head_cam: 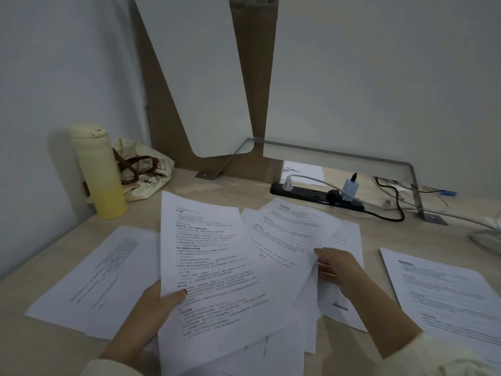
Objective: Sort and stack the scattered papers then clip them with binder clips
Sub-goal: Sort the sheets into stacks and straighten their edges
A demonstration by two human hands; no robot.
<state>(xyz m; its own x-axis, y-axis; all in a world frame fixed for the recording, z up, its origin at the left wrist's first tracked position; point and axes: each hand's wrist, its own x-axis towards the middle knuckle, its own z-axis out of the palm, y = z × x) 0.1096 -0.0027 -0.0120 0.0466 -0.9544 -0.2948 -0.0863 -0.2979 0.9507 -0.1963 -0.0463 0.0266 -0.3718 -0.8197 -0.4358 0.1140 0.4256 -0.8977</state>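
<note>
I am pinching a printed sheet [214,267] by its left edge, my left hand [154,308] with the thumb on top and the other fingers underneath, lifting it over the middle of the desk [393,234]. My right hand [336,267] is gripping the overlapping papers [292,232] just beside it, fingers curled around their edge. More sheets [97,278] are lying toward the left edge, another sheet [447,291] toward the right edge. A yellow bottle [99,172] is standing at the back left corner.

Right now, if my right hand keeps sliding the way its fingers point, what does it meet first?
The right hand points up-left across the overlapping papers. The first thing in line looks like the big sheet held by the left hand, though depth is unclear.
</note>
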